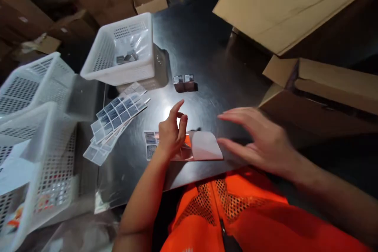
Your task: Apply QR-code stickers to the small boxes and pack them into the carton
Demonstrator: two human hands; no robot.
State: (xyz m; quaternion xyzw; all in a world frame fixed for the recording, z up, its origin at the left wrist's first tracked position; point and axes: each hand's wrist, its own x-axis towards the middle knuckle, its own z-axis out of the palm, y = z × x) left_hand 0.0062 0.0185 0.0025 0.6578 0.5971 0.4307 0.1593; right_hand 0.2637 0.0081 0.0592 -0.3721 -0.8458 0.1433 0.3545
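Note:
In the head view, my left hand [171, 134] is over a sheet of square labels [151, 152] near the table's front edge. Its index finger and thumb are apart, with nothing visible between them; the other fingers are partly hidden. Right of that hand lies a white round-cornered piece [206, 145]; I cannot tell whether it belongs to the sheet. My right hand [262, 141] is beside it, thumb and fingers spread, holding nothing. Two small dark boxes [183, 82] with silvery tops stand side by side beyond my hands.
More label sheets [116, 116] lie fanned out at the left. A white basket [118, 73] with a clear bag and small metallic pieces stands behind them. Further white baskets [63, 153] are at far left. Cardboard boxes [330, 82] flank the right side of the dark table [203, 43].

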